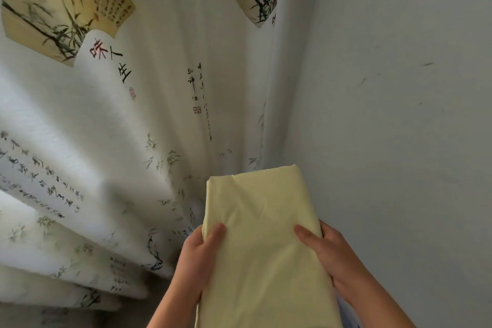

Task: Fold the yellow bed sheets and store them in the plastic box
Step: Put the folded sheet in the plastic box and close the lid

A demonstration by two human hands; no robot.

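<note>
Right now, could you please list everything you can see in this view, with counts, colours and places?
folded bed sheet: one, pale yellow, lower centre, held up between both hands
curtain: one, white with bamboo, fan and calligraphy prints, hanging in pleats across the left and centre
wall: one, plain grey-white with a few dark marks, right side
left hand: one, gripping the sheet's left edge, thumb on top
right hand: one, gripping the sheet's right edge, thumb on top
</note>
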